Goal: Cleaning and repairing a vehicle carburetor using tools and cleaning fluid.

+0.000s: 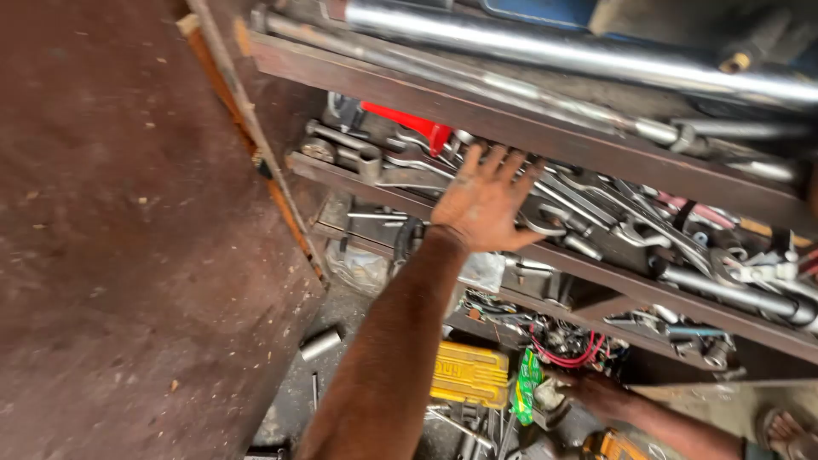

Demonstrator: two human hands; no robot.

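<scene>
Head view: left hand (483, 201) at frame centre, fingers spread wide, palm down on pile of spanners (596, 209) on middle shelf (596, 260), holding nothing. Right hand (588, 390) at lower right, low among clutter beside green packet (528, 385); grip unclear, cannot tell. Yellow case (467, 373) below, red wires (567, 353) on lower shelf.

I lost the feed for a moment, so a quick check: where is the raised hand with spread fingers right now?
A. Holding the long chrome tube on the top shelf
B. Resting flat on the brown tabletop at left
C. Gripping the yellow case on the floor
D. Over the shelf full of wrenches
D: the left hand, fingers spread and open, reaches over the wrenches on the middle shelf, holding nothing.
</scene>
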